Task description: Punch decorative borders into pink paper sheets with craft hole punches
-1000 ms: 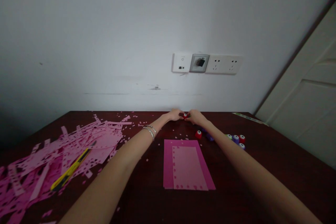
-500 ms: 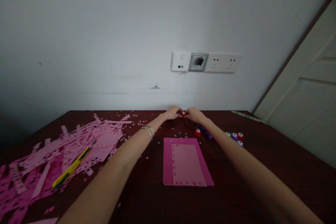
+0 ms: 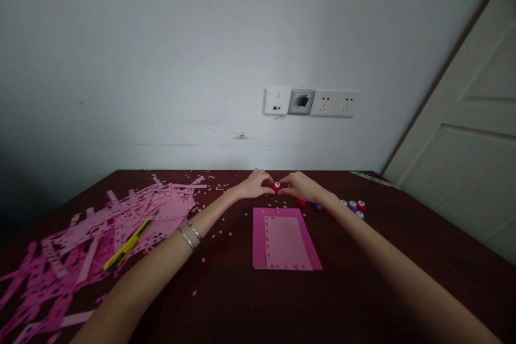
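Near the back of the dark table, a small red craft punch [image 3: 276, 186] with a white top sits between my two hands. My left hand [image 3: 255, 184] pinches it from the left, thumb and fingers curved. From the other side, the fingertips of my right hand [image 3: 301, 186] grip it too. A second red punch [image 3: 300, 202] and a purple punch [image 3: 318, 206] are partly hidden below my right hand. In front lies a light pink sheet [image 3: 287, 242], with punched shapes along its left and bottom edges, on top of a darker pink sheet [image 3: 258, 236].
A heap of punched pink paper strips [image 3: 97, 236] covers the left side, with a yellow utility knife [image 3: 127, 247] on it. Several more punches [image 3: 352, 205] stand at the right. A flat strip [image 3: 374, 179] lies at the back right, below the wall sockets [image 3: 334, 104].
Both hands have brought the red punch from the back edge slightly toward me and to the left. My right hand now covers more of the second red punch. The view has shifted a little.
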The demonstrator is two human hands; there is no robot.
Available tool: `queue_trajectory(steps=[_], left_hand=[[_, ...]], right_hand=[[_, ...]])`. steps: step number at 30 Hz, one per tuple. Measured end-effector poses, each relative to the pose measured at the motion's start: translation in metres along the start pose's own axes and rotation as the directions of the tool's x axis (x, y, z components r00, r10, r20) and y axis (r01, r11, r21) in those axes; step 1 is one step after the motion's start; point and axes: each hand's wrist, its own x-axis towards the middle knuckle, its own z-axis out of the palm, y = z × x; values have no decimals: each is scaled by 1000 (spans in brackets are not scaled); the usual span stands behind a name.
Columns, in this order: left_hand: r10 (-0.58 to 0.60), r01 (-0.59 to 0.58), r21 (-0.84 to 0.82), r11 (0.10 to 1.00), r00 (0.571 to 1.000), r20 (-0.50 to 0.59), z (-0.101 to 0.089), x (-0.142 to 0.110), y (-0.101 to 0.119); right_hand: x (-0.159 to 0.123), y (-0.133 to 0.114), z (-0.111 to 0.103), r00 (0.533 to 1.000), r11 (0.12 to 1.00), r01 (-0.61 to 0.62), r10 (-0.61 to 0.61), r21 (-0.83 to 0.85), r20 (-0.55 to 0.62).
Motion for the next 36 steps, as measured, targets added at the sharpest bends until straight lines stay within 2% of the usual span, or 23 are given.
queue_trajectory(steps=[5,12,21,29,36], left_hand=[[-65,65,-11,998,997,29,17,-29,12],[-81,81,-5,997,995,54,30,-38,11],[-89,91,-28,995,992,84,34,-39,11],[-106,111,-33,993,987,117,27,-38,18],[-105,111,-40,993,986,131,25,-40,15]], right_hand=[[-20,-9,21,998,996,41,-44,82,36],[-29,-7,40,999,991,11,-15,132,31],[-27,-1,48,999,991,-14,10,135,34],[-27,-2,51,1000,989,-23,21,148,16],[-28,-1,48,999,986,-35,32,160,22]])
